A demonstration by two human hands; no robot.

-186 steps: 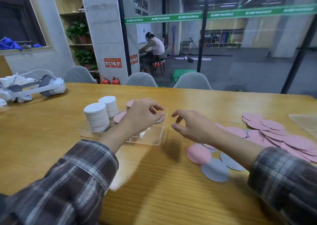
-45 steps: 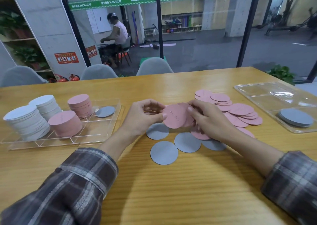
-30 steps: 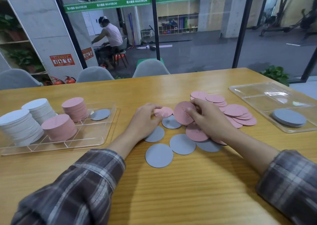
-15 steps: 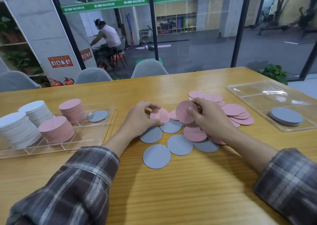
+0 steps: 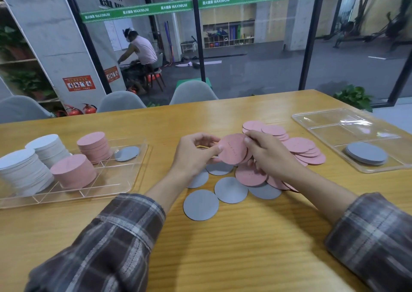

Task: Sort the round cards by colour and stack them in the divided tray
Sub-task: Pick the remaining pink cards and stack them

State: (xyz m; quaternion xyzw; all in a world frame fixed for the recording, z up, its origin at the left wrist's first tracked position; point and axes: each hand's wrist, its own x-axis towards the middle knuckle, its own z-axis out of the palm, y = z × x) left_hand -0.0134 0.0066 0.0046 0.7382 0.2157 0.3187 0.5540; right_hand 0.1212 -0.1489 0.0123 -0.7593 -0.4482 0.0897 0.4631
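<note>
Pinching held pink cards [image 5: 233,149] on edge above the bench [image 5: 223,247], left hand [image 5: 194,155] and right hand [image 5: 267,155] both curled round the rim. Beneath, loose grey cards [image 5: 200,204] lying flat; just right, a pink heap [image 5: 298,144]. At left, divided tray [image 5: 124,180] with white stacks [image 5: 24,171], pink stacks [image 5: 73,171], one grey card [image 5: 127,153]. At far right, second tray [image 5: 334,122] with a grey stack [image 5: 365,152].

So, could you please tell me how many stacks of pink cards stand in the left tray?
2: the near pink stack towards the tray front, the far pink stack behind it, beside a grey card. None seems hidden.
</note>
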